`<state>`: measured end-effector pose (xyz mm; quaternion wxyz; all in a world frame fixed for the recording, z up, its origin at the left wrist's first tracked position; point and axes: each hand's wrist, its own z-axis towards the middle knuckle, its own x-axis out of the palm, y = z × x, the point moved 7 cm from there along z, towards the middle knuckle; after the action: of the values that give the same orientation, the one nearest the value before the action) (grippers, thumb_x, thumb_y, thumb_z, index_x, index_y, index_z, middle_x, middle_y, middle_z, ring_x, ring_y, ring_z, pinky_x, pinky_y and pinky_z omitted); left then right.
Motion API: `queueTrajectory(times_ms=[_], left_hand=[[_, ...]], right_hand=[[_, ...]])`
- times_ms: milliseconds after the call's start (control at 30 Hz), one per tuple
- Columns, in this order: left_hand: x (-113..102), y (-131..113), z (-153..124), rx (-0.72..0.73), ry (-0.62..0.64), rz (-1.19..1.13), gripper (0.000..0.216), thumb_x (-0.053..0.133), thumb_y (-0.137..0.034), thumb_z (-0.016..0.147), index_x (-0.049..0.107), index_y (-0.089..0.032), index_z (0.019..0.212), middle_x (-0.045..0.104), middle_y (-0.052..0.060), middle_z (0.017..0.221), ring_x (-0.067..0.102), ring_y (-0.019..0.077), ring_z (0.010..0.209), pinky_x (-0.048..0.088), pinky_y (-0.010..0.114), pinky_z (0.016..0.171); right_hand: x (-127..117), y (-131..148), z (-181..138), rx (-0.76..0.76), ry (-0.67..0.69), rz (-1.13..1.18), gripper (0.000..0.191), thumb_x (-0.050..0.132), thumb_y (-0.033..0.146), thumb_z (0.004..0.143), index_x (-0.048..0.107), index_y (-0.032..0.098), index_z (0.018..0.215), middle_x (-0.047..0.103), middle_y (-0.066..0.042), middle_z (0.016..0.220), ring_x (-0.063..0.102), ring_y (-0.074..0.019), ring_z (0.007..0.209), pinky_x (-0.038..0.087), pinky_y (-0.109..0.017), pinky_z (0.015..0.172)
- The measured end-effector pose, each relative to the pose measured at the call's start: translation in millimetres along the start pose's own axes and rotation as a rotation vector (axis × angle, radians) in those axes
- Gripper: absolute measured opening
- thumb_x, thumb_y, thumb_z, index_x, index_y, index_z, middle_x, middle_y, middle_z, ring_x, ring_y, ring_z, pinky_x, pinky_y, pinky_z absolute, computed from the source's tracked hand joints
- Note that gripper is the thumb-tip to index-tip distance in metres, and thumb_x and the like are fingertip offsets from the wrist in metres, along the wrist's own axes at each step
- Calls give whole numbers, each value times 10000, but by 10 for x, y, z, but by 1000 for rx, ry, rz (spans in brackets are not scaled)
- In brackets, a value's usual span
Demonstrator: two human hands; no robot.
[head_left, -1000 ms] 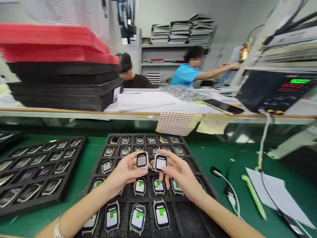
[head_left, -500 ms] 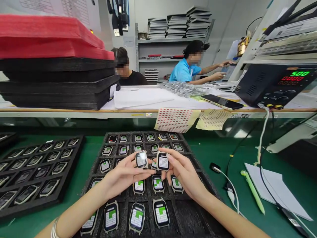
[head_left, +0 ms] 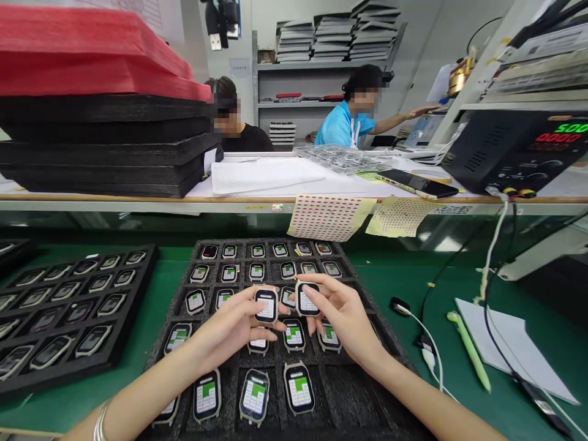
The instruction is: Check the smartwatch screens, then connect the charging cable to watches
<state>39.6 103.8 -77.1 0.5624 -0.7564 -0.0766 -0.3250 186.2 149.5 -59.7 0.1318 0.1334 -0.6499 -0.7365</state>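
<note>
In the head view, the left hand (head_left: 227, 327) pinches one smartwatch (head_left: 266, 305) and the right hand (head_left: 343, 313) another smartwatch (head_left: 305, 301), both above the middle of a black foam tray (head_left: 342, 392). The green surface (head_left: 381, 282) carries a second tray (head_left: 139, 291) toward its left edge. Beyond the raised shelf (head_left: 229, 207), two people (head_left: 342, 125) are near a grey rack (head_left: 316, 66).

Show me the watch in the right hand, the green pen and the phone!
Watch (head_left: 303, 305) in the right hand (head_left: 345, 313): head view, on its lit screen.
Green pen (head_left: 471, 353): head view, midway along its body.
Phone (head_left: 419, 183): head view, on its dark screen.
</note>
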Motion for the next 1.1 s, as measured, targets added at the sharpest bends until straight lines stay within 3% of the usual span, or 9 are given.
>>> queueTrajectory(times_ms=[167, 467, 633, 833, 967, 1100], left_hand=[[-51, -34, 8, 65, -79, 24, 422, 593, -203, 805, 499, -137, 1211, 653, 147, 1024, 646, 270, 910, 468, 390, 826], [-114, -82, 30, 158, -148, 258, 441, 598, -388, 832, 516, -144, 1190, 664, 132, 938, 653, 210, 737, 494, 250, 544], [-60, -81, -2, 139, -106, 106, 409, 535, -254, 867, 459, -183, 1264, 624, 130, 1088, 633, 218, 854, 496, 299, 673], [5, -58, -24, 84, -48, 11, 449, 487, -162, 862, 411, -178, 1304, 636, 100, 979, 627, 246, 902, 449, 380, 822], [-15, -39, -21, 83, -40, 19, 450, 471, -136, 850, 413, -162, 1295, 637, 110, 991, 633, 252, 898, 424, 443, 892], [-32, -27, -37, 108, -47, 69, 467, 453, -101, 833, 411, -168, 1294, 633, 108, 989, 639, 256, 882, 444, 449, 869]], right_hand=[[19, 24, -22, -21, 33, -3, 348, 567, 429, 882, 604, 176, 1118, 617, -24, 645, 592, -156, 451, 442, -203, 335], [81, 59, -74, -21, 79, 10, 307, 586, 373, 876, 602, 187, 1120, 636, -21, 649, 586, -139, 434, 436, -196, 361], [95, 61, -98, -24, 83, 5, 316, 575, 341, 886, 582, 193, 1164, 611, -5, 596, 592, -149, 446, 450, -211, 388], [80, 32, -96, -48, 40, -26, 257, 633, 316, 848, 620, 198, 1075, 592, 4, 644, 566, -113, 409, 371, -163, 324], [91, 42, -119, -56, 82, 9, 280, 551, 322, 899, 600, 180, 1135, 608, -7, 611, 595, -135, 439, 418, -171, 347], [117, 69, -114, -38, 109, 74, 306, 571, 310, 888, 576, 176, 1164, 643, -35, 706, 630, -154, 488, 440, -176, 347]])
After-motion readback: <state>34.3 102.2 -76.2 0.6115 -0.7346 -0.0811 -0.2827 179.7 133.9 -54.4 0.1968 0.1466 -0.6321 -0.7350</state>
